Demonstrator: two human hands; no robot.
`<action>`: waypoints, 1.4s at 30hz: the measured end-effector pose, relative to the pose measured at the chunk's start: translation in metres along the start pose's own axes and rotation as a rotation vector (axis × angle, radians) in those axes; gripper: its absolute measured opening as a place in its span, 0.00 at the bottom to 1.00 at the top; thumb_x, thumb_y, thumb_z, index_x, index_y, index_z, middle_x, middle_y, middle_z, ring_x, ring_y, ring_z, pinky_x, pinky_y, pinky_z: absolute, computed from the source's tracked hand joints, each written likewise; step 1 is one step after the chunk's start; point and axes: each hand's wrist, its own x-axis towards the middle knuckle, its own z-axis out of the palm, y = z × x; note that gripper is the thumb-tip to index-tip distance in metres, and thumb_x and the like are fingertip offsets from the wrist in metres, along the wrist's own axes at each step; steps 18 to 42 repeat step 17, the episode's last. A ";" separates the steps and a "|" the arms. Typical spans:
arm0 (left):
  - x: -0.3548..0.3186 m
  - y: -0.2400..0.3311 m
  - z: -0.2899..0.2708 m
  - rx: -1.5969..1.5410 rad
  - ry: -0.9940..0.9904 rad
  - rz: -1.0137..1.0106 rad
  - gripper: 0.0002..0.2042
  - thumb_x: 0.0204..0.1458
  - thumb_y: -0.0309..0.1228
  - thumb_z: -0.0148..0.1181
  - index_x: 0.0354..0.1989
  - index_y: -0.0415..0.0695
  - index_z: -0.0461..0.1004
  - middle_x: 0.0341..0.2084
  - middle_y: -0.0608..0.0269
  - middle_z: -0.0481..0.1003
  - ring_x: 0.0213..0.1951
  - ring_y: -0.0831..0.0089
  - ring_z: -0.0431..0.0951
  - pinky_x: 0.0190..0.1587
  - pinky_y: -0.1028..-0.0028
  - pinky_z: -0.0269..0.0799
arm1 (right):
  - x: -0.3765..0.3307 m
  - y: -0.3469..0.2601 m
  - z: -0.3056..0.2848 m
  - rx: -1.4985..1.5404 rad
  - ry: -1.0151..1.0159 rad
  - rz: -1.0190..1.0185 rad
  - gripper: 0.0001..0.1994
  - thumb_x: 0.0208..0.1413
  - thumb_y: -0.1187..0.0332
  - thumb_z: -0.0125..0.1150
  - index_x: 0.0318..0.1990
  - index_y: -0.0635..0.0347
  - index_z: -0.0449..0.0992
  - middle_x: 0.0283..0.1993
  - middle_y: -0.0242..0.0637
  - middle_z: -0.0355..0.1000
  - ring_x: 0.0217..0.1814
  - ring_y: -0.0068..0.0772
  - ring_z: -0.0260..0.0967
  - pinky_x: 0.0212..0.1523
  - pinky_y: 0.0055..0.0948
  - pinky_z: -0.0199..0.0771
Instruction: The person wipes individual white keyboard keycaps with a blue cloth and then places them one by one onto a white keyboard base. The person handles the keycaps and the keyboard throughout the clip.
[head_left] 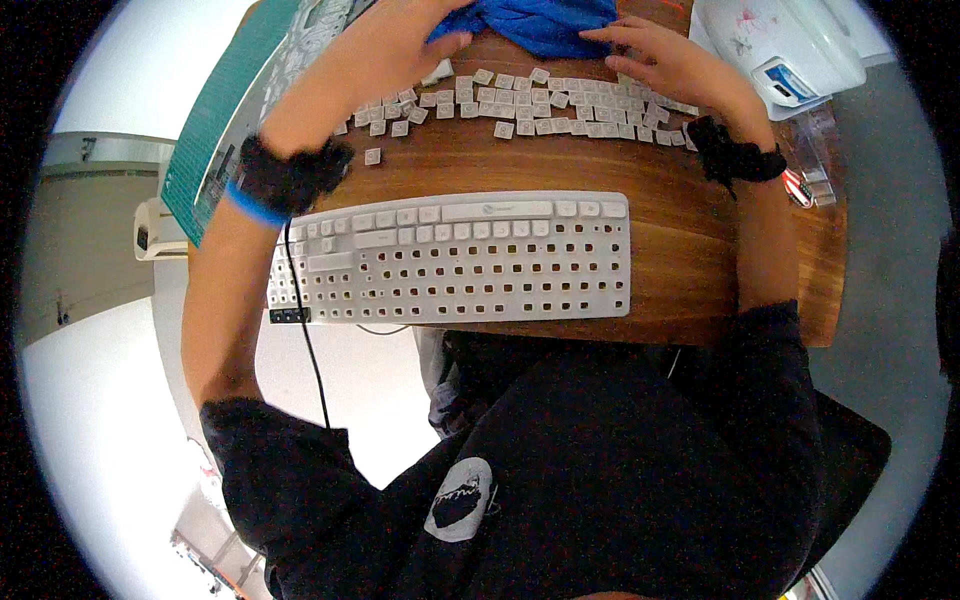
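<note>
My left hand (410, 45) reaches to the blue cloth (545, 25) at the far edge of the view, its thumb held apart and its fingertips partly cut off. On the cloth's right side, my right hand (665, 62) has its fingers stretched out, the tips at the fabric. Loose white keycaps (505, 100) lie in a wide band below both hands. Nearer to me sits a white keyboard (450, 260), its long space bar on the far side. Some keys remain along that far side, while most other positions show bare sockets.
A black cable (305, 350) crosses the keyboard's left end and hangs off the table edge. A green cutting mat (205, 140) lies at the left. At the back right stands a translucent plastic container (800, 45), with a red-and-white object (797, 188) below it on the wooden table (690, 260).
</note>
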 end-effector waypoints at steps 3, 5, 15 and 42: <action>0.046 -0.033 0.032 -0.152 -0.142 -0.086 0.37 0.63 0.27 0.68 0.80 0.42 0.61 0.72 0.31 0.66 0.71 0.35 0.70 0.72 0.52 0.71 | -0.016 0.019 0.007 -0.088 0.156 -0.085 0.21 0.76 0.66 0.62 0.74 0.52 0.74 0.62 0.43 0.76 0.58 0.40 0.79 0.59 0.36 0.81; 0.055 -0.051 0.045 -0.107 -0.214 -0.110 0.38 0.62 0.28 0.70 0.80 0.44 0.61 0.70 0.32 0.68 0.68 0.35 0.73 0.70 0.51 0.73 | -0.020 0.006 -0.014 0.096 -0.007 0.128 0.21 0.74 0.67 0.64 0.72 0.53 0.76 0.62 0.42 0.78 0.59 0.42 0.80 0.59 0.37 0.82; 0.096 -0.084 0.085 -0.042 -0.110 -0.200 0.28 0.51 0.29 0.77 0.62 0.45 0.77 0.61 0.40 0.74 0.62 0.38 0.76 0.66 0.47 0.75 | -0.024 0.007 -0.037 0.203 -0.135 0.004 0.17 0.66 0.76 0.68 0.61 0.58 0.84 0.55 0.44 0.83 0.60 0.46 0.81 0.61 0.40 0.82; 0.102 -0.098 0.090 -0.071 -0.156 -0.183 0.28 0.51 0.30 0.77 0.63 0.48 0.78 0.67 0.42 0.71 0.63 0.40 0.75 0.68 0.48 0.74 | -0.018 0.000 -0.036 0.166 -0.169 -0.008 0.17 0.67 0.76 0.67 0.62 0.57 0.85 0.57 0.44 0.83 0.61 0.46 0.81 0.62 0.41 0.82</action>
